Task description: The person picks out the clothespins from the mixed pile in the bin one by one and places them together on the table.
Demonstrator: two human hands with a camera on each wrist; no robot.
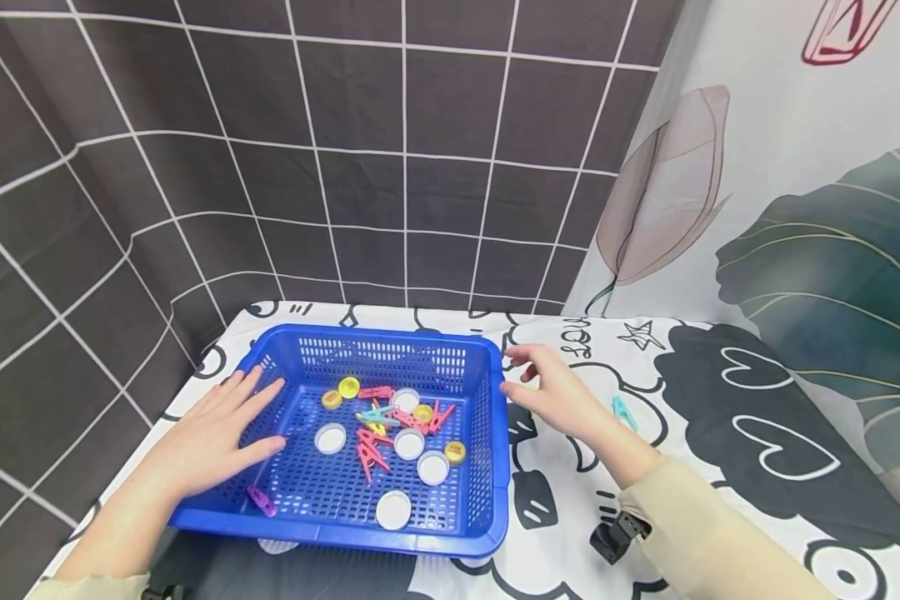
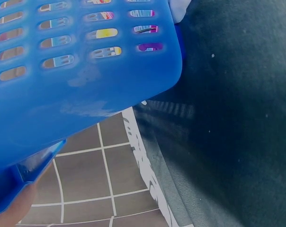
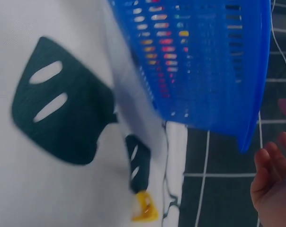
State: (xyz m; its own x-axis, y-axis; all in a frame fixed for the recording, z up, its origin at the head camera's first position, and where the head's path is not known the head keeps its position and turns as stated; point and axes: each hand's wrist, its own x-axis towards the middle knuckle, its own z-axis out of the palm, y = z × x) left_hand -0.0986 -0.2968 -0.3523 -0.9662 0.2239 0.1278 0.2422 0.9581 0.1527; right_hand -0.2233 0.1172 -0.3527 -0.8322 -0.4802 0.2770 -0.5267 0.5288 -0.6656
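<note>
A blue plastic basket (image 1: pixel 330 533) with slotted walls holds pink clothespins (image 1: pixel 371 457), a teal clothespin (image 1: pixel 378 415), a purple clothespin (image 1: pixel 262 501), white round caps (image 1: pixel 393 509) and yellow round caps (image 1: pixel 348 387). My left hand (image 1: pixel 202 442) lies over the basket's left rim, fingers straight and thumb spread towards the inside. Beside the right rim is my right hand (image 1: pixel 558 393), its fingers loosely bent and nothing between them. In the right wrist view, those fingers (image 3: pixel 263 165) are just off the rim's corner.
Right of the basket, a teal clothespin (image 1: pixel 624 412) lies on the patterned cloth (image 1: pixel 570 467). A small yellow piece (image 3: pixel 144 206) rests on the cloth in the right wrist view. A dark gridded curtain (image 1: pixel 360 192) hangs behind and to the left.
</note>
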